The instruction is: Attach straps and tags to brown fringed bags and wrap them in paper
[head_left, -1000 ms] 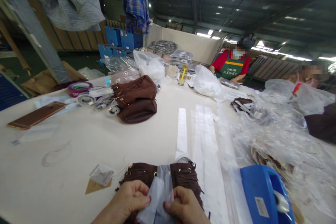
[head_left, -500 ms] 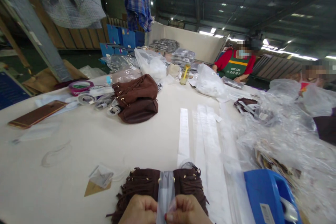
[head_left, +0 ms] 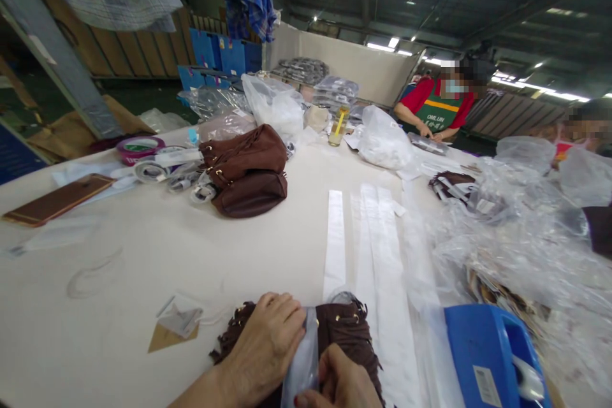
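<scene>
A dark brown fringed handbag (head_left: 345, 325) with gold eyelets lies at the table's near edge. Down its middle runs a translucent plastic strip (head_left: 302, 357). My left hand (head_left: 270, 338) rests across the left half of the bag, fingers together and laid flat, its edge against the strip. Lower down on the right, my right hand (head_left: 342, 379) is closed, thumb and fingers pinching the strip's edge. The bag's lower part is hidden under both hands.
White paper strips (head_left: 382, 248) lie right of centre, beside a blue tape dispenser (head_left: 478, 344). Crumpled clear plastic (head_left: 540, 255) heaps at right. Another brown bag (head_left: 251, 169), a phone (head_left: 60, 197) and purple tape (head_left: 138, 148) are at left. A co-worker (head_left: 437, 108) stands beyond.
My left hand has left its pinch on the strip and moved up and forward, now flat on the bag's left half. My right hand stays at the strip. The view has shifted slightly.
</scene>
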Motion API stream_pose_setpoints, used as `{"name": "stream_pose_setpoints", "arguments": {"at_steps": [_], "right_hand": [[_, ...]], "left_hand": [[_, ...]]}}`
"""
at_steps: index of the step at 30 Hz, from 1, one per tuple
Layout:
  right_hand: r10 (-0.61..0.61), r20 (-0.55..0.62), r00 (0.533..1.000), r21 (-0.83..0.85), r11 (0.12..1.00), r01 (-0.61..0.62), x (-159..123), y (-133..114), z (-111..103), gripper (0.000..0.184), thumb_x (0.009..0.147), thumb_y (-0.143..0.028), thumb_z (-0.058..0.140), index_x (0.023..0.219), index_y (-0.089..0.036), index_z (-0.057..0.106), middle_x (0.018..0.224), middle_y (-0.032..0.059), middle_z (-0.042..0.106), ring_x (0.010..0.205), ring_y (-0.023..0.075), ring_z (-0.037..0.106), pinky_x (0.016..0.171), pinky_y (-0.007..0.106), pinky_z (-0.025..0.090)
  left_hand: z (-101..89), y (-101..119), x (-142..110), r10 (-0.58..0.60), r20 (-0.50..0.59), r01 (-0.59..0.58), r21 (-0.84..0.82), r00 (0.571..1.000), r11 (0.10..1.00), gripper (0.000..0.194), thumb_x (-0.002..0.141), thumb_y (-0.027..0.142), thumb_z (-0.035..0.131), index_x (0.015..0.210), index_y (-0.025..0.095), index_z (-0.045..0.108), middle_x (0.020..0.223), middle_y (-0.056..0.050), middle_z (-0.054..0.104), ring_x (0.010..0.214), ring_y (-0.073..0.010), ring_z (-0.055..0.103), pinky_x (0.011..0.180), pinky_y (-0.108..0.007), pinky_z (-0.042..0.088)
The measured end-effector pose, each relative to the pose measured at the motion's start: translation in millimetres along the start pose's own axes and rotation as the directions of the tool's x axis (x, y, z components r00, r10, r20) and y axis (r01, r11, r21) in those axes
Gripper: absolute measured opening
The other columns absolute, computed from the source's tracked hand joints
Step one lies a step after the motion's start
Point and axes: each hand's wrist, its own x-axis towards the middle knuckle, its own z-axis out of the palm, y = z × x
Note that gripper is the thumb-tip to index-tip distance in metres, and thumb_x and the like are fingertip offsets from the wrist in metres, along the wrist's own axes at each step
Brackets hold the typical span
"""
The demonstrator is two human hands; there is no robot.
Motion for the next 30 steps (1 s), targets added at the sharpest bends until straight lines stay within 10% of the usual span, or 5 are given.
{"name": "stream_pose_setpoints", "arguments": {"at_steps": [2, 7, 16, 30], "right_hand": [[-0.205, -0.145, 0.968, -0.058, 0.978, 0.198, 0.3, -2.6, -7.4, 0.015, 0.071, -0.026, 0.06, 0.074, -0.021, 0.045, 0.055, -0.0045, 0.048, 0.051, 0.0115, 0.044, 0.05, 0.022, 0.031], [-0.738, -0.285, 0.611, -0.442, 0.667, 0.6, 22.3, -21.5, -25.9, 0.023, 0.087, -0.01, 0.036, 0.093, -0.02, 0.055, 0.093, 0.0058, 0.061, 0.086, 0.0185, 0.054, 0.076, 0.032, 0.036], [-0.723, -0.214, 0.656, -0.479, 0.663, 0.575, 48.1, -4.4, -18.1, 0.017, 0.089, -0.011, 0.038, 0.095, -0.015, 0.054, 0.084, 0.0045, 0.06, 0.079, 0.0178, 0.051, 0.076, 0.032, 0.032], [-0.744, -0.145, 0.653, -0.686, 0.551, 0.475, 54.2, -5.7, -18.9, 0.013, 0.087, -0.012, 0.045, 0.09, -0.017, 0.057, 0.081, 0.0037, 0.061, 0.079, 0.0186, 0.052, 0.076, 0.032, 0.035]], "left_hand": [[11.6, -2.8, -1.6, -0.029, 0.044, 0.025, 0.079, 0.999, 0.997, 0.022, 0.086, 0.006, 0.034, 0.081, 0.017, 0.052, 0.077, -0.003, 0.056, 0.075, -0.0195, 0.051, 0.075, -0.037, 0.04], [19.4, -6.7, -8.3, -0.087, 0.086, 0.077, 0.118, 0.992, 0.99, 0.025, 0.084, 0.003, 0.031, 0.077, 0.016, 0.05, 0.075, -0.004, 0.052, 0.072, -0.0198, 0.047, 0.071, -0.036, 0.037], [8.1, -6.1, 3.4, -0.22, 0.205, 0.236, -0.053, 0.954, 0.97, 0.016, 0.091, 0.023, 0.042, 0.103, 0.021, 0.052, 0.091, -0.001, 0.061, 0.084, -0.0194, 0.052, 0.074, -0.034, 0.032], [14.9, 2.9, 8.8, -0.227, 0.158, 0.163, 0.34, 0.961, 0.926, 0.02, 0.091, 0.023, 0.038, 0.081, 0.017, 0.054, 0.077, -0.006, 0.057, 0.078, -0.0253, 0.051, 0.069, -0.039, 0.032]]}}
